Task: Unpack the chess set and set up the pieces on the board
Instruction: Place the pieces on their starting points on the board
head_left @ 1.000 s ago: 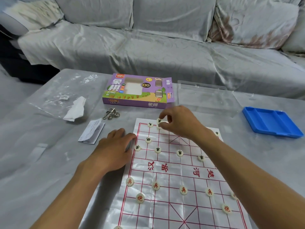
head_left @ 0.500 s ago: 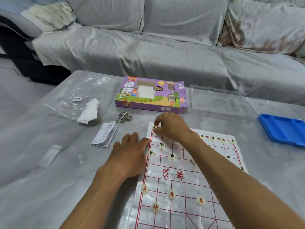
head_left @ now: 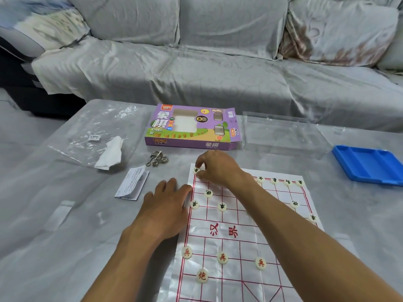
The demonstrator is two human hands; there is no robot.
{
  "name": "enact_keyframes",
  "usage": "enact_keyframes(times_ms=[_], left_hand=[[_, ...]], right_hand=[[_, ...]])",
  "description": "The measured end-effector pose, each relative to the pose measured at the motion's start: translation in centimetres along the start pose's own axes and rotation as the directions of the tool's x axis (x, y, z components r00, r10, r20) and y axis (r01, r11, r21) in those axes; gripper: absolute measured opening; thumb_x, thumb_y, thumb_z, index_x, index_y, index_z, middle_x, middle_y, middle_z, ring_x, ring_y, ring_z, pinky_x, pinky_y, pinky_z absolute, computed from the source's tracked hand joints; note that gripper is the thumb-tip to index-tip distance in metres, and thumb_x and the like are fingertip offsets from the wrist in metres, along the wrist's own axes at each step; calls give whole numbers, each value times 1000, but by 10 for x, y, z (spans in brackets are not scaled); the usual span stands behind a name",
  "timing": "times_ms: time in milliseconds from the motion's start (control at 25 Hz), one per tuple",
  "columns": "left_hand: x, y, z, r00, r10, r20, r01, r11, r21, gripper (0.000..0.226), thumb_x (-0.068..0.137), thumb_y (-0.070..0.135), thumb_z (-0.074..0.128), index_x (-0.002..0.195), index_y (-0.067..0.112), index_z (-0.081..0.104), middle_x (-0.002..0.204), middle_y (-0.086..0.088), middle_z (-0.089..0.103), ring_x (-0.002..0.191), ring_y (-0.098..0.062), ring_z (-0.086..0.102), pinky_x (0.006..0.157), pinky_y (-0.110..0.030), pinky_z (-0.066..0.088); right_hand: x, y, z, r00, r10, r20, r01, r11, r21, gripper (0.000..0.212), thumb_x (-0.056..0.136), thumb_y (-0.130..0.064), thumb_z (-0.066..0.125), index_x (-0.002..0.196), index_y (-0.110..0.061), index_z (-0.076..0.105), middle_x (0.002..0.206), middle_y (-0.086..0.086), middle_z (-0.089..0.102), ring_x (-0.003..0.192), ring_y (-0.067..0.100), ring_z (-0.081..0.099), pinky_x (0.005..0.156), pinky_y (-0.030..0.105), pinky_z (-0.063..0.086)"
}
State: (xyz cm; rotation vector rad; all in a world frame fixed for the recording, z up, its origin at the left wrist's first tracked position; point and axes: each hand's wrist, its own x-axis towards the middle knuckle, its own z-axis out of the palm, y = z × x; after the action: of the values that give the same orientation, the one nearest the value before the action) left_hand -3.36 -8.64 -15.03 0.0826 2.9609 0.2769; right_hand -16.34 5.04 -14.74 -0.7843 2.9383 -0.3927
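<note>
— What is sitting around the board (head_left: 246, 232) right now?

— A purple box (head_left: 192, 129) is lying at 12 o'clock from it, a clear lid (head_left: 283, 136) at 1 o'clock, a blue tray (head_left: 368, 166) at 2 o'clock. At 10 o'clock, a plastic bag (head_left: 87, 136) with a white tissue (head_left: 110, 153), a metal ring puzzle (head_left: 157, 159) and a folded leaflet (head_left: 132, 184) are resting on the desk (head_left: 54, 236).

— And the hands?

— The right hand (head_left: 218, 168) is pinching one black-marked piece (head_left: 196, 170) at the board's far-left corner, forearm crossing the middle of the grid and hiding some points. The left hand (head_left: 165, 205) is lying flat with fingers straight — pressing the board's left edge.

— How many pieces are showing?

— Four red-marked ones near me; ten black-marked ones on the far half, counting the pinched one.

— Any free space?

— The near-left desk is lying bare; the board's right edge is sitting well apart from the tray.
</note>
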Motion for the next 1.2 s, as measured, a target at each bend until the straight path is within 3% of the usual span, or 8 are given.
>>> enact_keyframes(times_ms=[160,280,440,560,720,800,920,1200], left_hand=[[1,0,-2,1000,7,2,-7,1000,6,40,98,34,35,138,34,30,137,0,34,132,-24,30,103,-45,39],[1,1,-5,1000,6,17,-5,1000,-26,39,99,35,34,139,34,31,138,2,35,134,-23,31,105,-45,38],[0,-1,-7,1000,-12,20,14,993,-121,42,92,28,47,133,29,37,137,2,41,131,-24,34,103,-46,38],[3,-2,-6,998,-58,24,61,977,-205,42,86,27,58,125,26,43,134,3,48,124,-23,42,101,-46,40],[0,-9,-3,999,-27,40,35,973,-227,35,86,40,57,118,34,47,129,9,51,122,-21,48,99,-47,43],[-2,-12,-2,999,11,40,-3,983,-185,42,84,51,54,124,39,46,128,11,49,123,-21,47,100,-47,42],[-5,-9,-3,999,26,20,-23,992,-128,48,90,47,56,134,39,42,126,8,43,124,-22,44,100,-44,42],[-3,-7,-4,999,-4,37,6,998,-59,51,95,46,50,143,39,35,136,5,36,131,-20,36,100,-39,39]], right_hand=[[-13,0,-13,999,1,-47,2,999,50,40,85,-32,71,123,-23,64,110,-2,67,103,18,60,87,33,47],[-56,17,-40,986,4,-165,27,983,184,25,87,-28,69,112,-23,69,77,-13,59,69,4,54,74,26,47],[-165,81,-75,935,227,-274,-150,949,276,9,86,-23,68,91,-31,70,66,-14,61,63,4,57,64,21,45],[-237,109,-70,884,400,-241,-332,902,277,13,86,-19,70,88,-31,69,70,-14,63,63,9,58,63,27,51],[-259,112,-55,888,432,-160,-401,896,191,26,93,-25,60,119,-31,61,86,-13,62,73,7,58,76,28,52],[-256,116,-53,879,459,-128,-439,885,156,33,97,-29,54,129,-33,54,102,-9,63,85,11,59,84,33,53],[-252,125,-48,872,483,-80,-473,873,122,33,98,-32,50,131,-33,53,126,-7,58,106,14,56,93,37,51],[-251,125,-45,873,488,15,-488,871,56,39,98,-33,51,137,-29,50,138,-8,49,116,13,52,95,29,45]])
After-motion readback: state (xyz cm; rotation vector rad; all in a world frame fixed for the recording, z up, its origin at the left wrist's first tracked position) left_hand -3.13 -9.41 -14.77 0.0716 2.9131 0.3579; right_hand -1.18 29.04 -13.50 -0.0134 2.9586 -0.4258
